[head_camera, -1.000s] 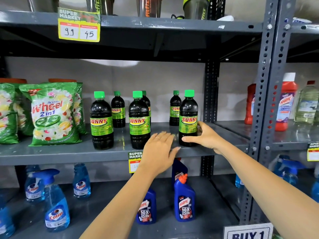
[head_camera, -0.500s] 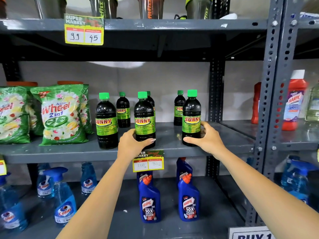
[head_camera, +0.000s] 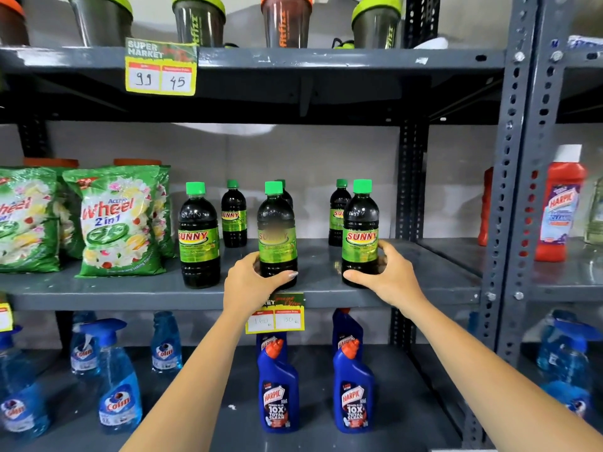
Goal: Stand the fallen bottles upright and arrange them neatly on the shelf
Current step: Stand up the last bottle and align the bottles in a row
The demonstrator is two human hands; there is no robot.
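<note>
On the grey middle shelf (head_camera: 146,293) six Sunny bottles stand upright, long axes vertical, the left hand (head_camera: 249,280) curled around the base of the near middle bottle (head_camera: 277,236) and the right hand (head_camera: 388,272) wrapping the near right bottle (head_camera: 360,236), each directly ahead.

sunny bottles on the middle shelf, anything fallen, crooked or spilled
Nothing stands out: every Sunny bottle in view stands upright, capped, no spill. The left hand grips the middle front bottle, the right hand the right front bottle.
</note>
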